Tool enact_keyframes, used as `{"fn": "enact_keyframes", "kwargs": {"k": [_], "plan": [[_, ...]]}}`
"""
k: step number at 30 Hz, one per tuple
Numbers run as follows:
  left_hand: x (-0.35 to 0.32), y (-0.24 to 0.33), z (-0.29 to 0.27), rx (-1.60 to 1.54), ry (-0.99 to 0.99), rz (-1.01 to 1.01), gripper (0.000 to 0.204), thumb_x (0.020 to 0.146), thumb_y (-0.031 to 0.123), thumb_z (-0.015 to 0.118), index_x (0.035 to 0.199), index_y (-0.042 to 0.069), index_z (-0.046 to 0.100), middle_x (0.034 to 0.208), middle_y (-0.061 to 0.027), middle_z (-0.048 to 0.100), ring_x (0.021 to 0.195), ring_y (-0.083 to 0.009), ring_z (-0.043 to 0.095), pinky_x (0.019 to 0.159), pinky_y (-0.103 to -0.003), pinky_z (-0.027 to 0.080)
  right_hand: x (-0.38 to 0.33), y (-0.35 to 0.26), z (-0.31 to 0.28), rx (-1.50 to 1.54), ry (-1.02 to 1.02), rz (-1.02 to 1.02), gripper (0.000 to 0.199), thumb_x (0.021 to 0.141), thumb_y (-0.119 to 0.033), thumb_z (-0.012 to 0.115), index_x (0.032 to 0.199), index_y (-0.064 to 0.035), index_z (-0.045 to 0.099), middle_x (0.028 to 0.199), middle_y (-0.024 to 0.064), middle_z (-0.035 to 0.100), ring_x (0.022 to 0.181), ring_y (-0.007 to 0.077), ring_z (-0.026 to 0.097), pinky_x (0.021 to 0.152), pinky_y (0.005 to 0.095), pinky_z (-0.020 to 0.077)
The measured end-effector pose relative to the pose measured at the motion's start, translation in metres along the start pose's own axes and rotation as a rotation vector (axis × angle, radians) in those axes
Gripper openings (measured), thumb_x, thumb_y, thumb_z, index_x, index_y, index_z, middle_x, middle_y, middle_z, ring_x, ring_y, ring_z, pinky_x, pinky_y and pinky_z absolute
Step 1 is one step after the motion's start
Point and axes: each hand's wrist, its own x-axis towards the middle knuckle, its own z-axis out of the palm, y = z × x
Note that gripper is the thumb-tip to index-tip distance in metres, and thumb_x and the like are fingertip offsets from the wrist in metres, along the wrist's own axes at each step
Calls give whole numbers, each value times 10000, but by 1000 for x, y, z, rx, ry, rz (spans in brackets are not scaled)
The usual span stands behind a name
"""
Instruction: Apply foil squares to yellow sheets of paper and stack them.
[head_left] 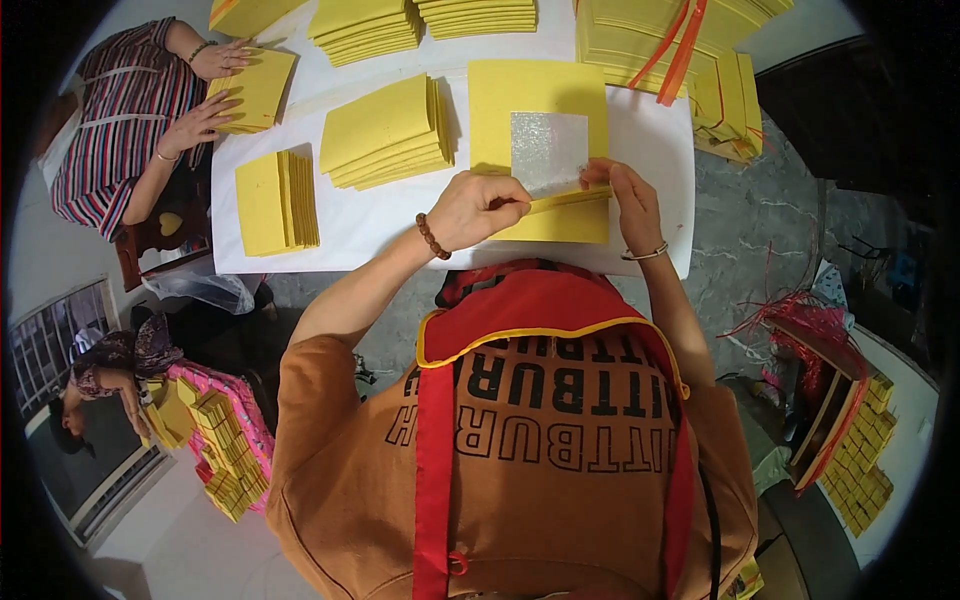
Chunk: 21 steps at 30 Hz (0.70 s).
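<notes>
A yellow paper sheet (540, 95) with a silver foil square (547, 150) in its middle lies on the white table (380, 215) in front of me. Its near edge is rolled up into a narrow fold (570, 198). My left hand (475, 208), with a bead bracelet at the wrist, pinches the left end of that fold. My right hand (625, 195), with a thin bangle, pinches the right end by the foil's corner.
A stack of yellow sheets (388, 135) lies left of my sheet and another stack (278, 200) further left. More stacks line the far edge, one with orange ribbons (680, 45). A person in a striped top (130, 110) handles sheets at the left. Yellow bundles (225, 445) sit below left.
</notes>
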Motion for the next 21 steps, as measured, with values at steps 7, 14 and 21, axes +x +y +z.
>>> {"fn": "enact_keyframes", "kwargs": {"k": [7,14,21], "plan": [[6,-5,-2,-49,-30,-31,140,773,142,606,796,13,656,683,-65,628,627,-133,584,570,-262,448,1,2,-5,-28,-64,32,455,968,-350,361,1141,30,543,1027,107,622,996,177,568,918,306,405],[12,-12,-5,-192,-90,-88,116,798,99,592,802,-3,647,677,-9,601,622,-57,514,571,-220,423,-3,18,-20,-137,-179,-151,788,822,-665,404,1200,18,511,1127,114,592,1105,201,516,1001,338,328],[10,-6,-14,-235,-89,-52,183,776,158,657,885,11,645,835,-47,630,764,-105,565,661,-252,455,-1,9,-12,-197,-116,-70,329,819,-127,613,1120,-1,567,1109,84,602,1053,158,541,917,289,400]]}}
